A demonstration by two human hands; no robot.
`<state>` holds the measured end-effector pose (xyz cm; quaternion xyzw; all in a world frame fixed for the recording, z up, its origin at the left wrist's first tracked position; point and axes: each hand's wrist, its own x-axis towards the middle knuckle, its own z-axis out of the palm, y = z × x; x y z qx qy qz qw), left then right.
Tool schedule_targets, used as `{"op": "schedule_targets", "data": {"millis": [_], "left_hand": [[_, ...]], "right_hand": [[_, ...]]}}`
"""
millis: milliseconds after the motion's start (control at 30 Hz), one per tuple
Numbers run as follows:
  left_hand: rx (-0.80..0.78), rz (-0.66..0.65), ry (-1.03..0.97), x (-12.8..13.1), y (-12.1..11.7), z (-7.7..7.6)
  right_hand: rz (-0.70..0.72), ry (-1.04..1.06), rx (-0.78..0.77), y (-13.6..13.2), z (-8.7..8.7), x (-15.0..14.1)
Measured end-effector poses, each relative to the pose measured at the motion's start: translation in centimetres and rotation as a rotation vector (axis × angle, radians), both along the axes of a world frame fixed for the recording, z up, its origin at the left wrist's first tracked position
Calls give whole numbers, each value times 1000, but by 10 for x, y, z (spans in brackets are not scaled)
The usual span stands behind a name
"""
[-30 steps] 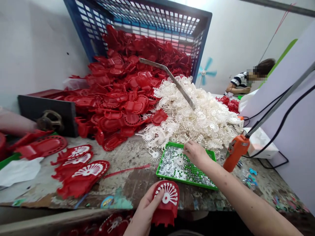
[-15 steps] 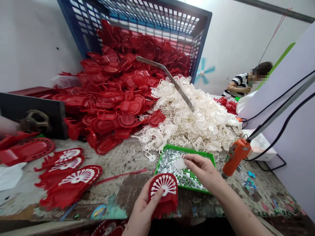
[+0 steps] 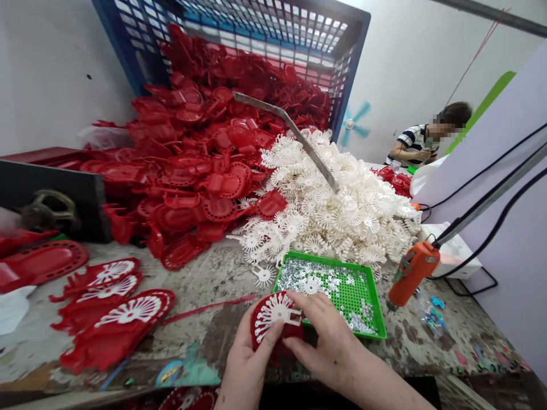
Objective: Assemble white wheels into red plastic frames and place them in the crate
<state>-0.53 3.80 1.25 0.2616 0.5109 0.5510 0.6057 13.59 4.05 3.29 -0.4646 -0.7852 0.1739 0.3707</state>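
Observation:
My left hand (image 3: 245, 364) grips a red plastic shell with a white spoked insert (image 3: 271, 316) at the near table edge. My right hand (image 3: 327, 336) has its fingers closed on the right side of the same piece, thumb and fingertips pressed to the insert. Just behind it lies a green tray (image 3: 370, 299) holding several small silver screws and one white insert. A heap of white spoked inserts (image 3: 337, 210) rises behind the tray. Red shells (image 3: 200, 154) spill from a tilted blue crate (image 3: 273, 34).
Three assembled red pieces (image 3: 115, 310) lie at the left on the worn table (image 3: 222, 273). An orange electric screwdriver (image 3: 412, 273) hangs on cables at the right. A grey metal bar (image 3: 294, 136) crosses above the heaps. Another person (image 3: 421, 142) sits far right.
My right hand left the green tray and came down onto the red piece in my left hand. The view shifted slightly right.

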Motion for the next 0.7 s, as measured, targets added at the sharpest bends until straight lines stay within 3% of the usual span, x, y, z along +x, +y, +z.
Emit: {"op": "schedule_targets", "data": {"millis": [133, 467, 700], "left_hand": [[-29, -105, 1, -7, 0, 3], [-106, -518, -31, -37, 1, 3], [-100, -570, 9, -41, -5, 3]], "right_hand": [[33, -102, 24, -2, -4, 9], [94, -307, -7, -12, -3, 17], [171, -282, -18, -13, -2, 20]]}}
